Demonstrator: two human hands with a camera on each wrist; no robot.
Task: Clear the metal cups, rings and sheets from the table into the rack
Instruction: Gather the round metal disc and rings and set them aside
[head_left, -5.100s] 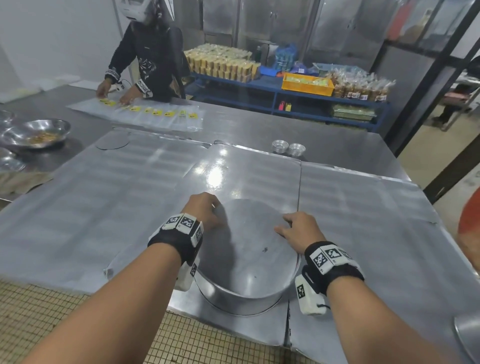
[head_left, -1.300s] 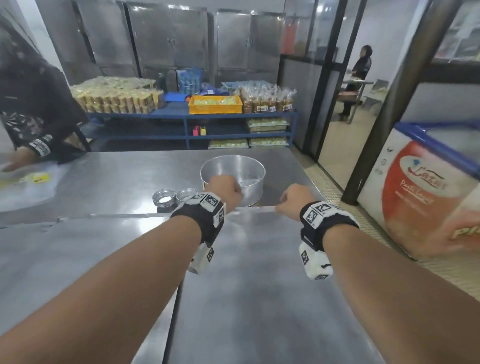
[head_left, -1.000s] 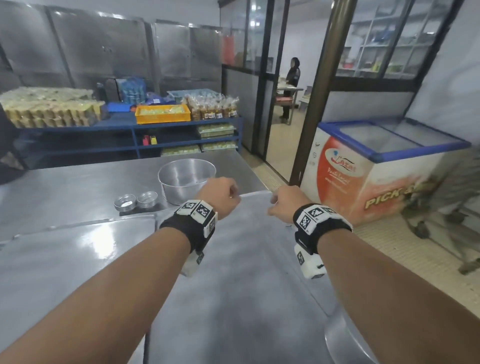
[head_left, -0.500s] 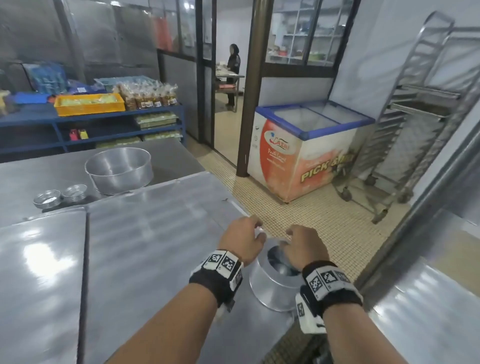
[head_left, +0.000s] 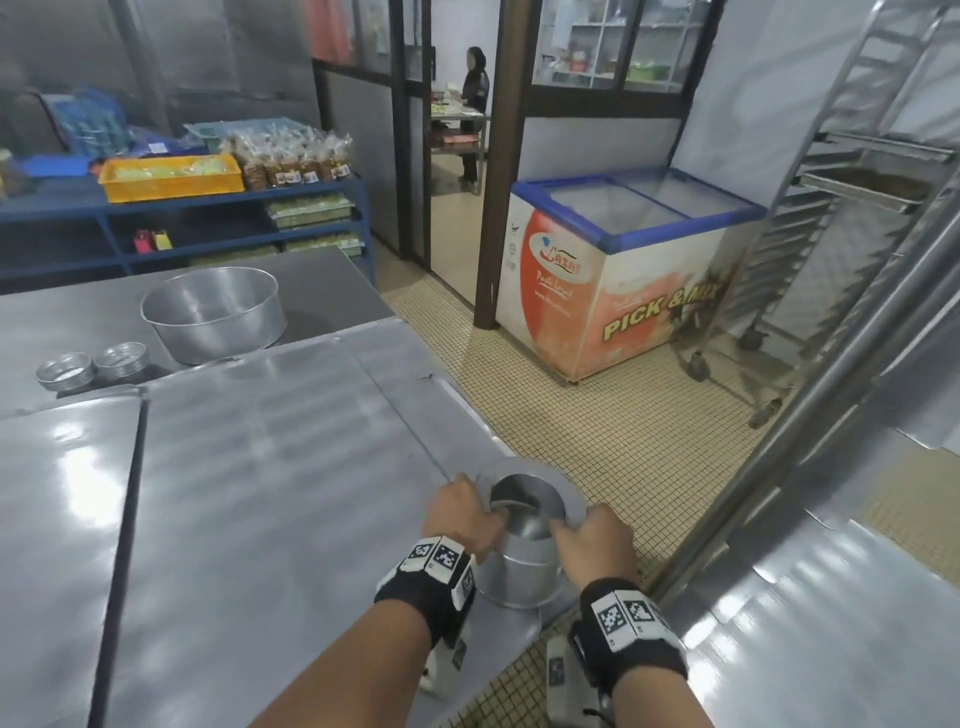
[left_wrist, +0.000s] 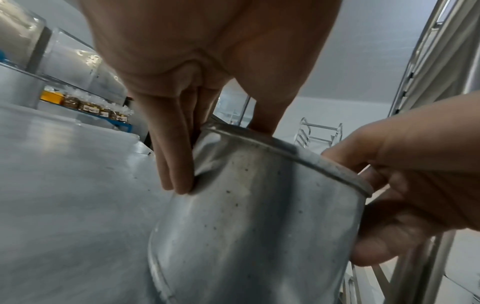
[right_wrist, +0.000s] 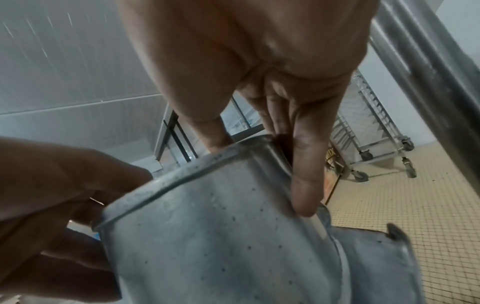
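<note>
Near the desk corner: left hand and right hand both gripping the rim of a tall metal cup, thumbs inside, fingers outside. Farther back on the desk: a big round pan and two small cups. Far off to the right, past the tiled floor: the rack.

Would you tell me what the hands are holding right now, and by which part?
Both hands, left hand and right hand, grip one metal ring by opposite sides of its top rim.
</note>
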